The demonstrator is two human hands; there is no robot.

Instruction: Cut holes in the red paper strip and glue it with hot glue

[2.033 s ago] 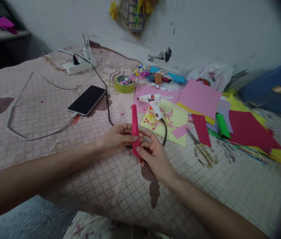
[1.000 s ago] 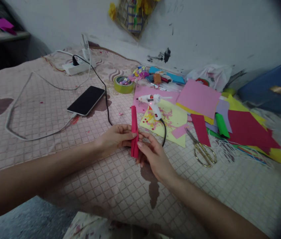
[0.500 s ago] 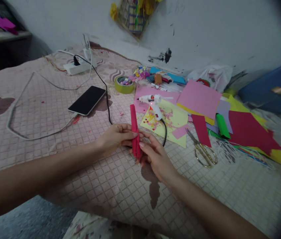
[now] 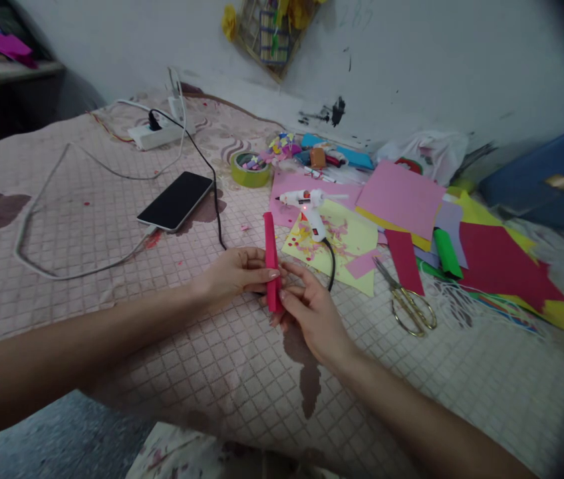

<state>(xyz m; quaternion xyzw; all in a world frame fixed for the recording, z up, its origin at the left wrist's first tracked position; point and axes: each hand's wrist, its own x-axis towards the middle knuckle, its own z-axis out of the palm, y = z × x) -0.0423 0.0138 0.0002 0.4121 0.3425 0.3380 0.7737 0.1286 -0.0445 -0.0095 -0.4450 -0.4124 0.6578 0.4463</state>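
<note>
Between my two hands, a folded strip of red-pink craft paper or foam [image 4: 271,243] stands nearly upright above the tablecloth. My left hand [image 4: 235,276] pinches its middle from the left, thumb across the front. From the right, my right hand [image 4: 309,306] grips the lower part, its thumb on the strip's edge and other fingers partly hidden behind. Just beyond the strip, a white glue gun [image 4: 312,209] with a small red light rests on a pale yellow sheet [image 4: 362,229] strewn with paper scraps. Gold-handled scissors [image 4: 406,299] lie to the right of my right hand.
A tablet [image 4: 175,201] with a white cable lies on the left, near a power strip [image 4: 157,135]. Toward the wall stands a green tape roll [image 4: 251,174]. Coloured sheets [image 4: 402,199], a green roll [image 4: 446,253] and white string [image 4: 461,306] spread over the right side.
The strip has turned slightly, and its fold looks more closed at the lower end. Both hands keep their hold in nearly the same place.
</note>
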